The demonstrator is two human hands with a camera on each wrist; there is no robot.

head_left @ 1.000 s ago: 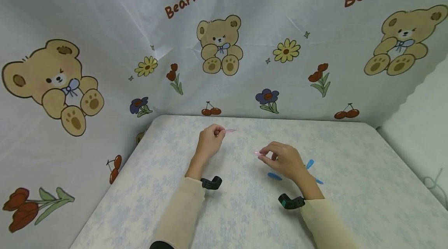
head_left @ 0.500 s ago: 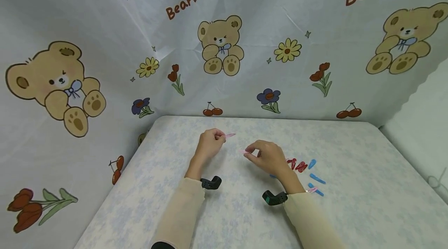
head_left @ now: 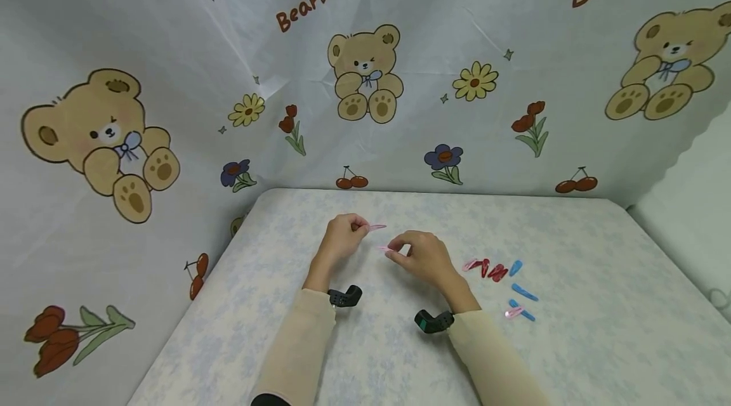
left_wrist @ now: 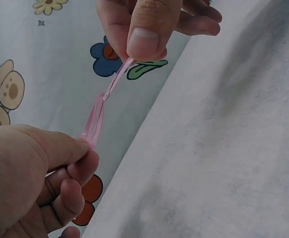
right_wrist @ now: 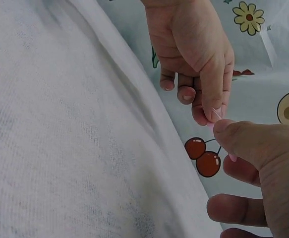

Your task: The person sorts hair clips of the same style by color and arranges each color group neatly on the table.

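Observation:
My left hand (head_left: 342, 236) pinches a pink snap hair clip (head_left: 377, 227) by one end, above the far middle of the table. A second pink hair clip (head_left: 383, 248) is pinched between the thumb and finger of my right hand (head_left: 424, 256), a little nearer and to the right. Seen from the left wrist, the left hand's clip (left_wrist: 94, 121) points up and the right hand's clip (left_wrist: 117, 79) points down, their tips appearing to meet or overlap. In the right wrist view, the right thumb (right_wrist: 238, 136) hides most of its clip.
Right of my right forearm lie several red hair clips (head_left: 498, 273), a pink clip (head_left: 471, 264) and blue clips (head_left: 524, 292). Another pink clip (head_left: 514, 312) lies across a blue one. A bear-print curtain (head_left: 400, 133) hangs behind the pale patterned table (head_left: 240, 323).
My right hand has moved left with its pink clip, close to the left hand's clip. The red, pink and blue clips it covered now show. My left hand has dipped slightly.

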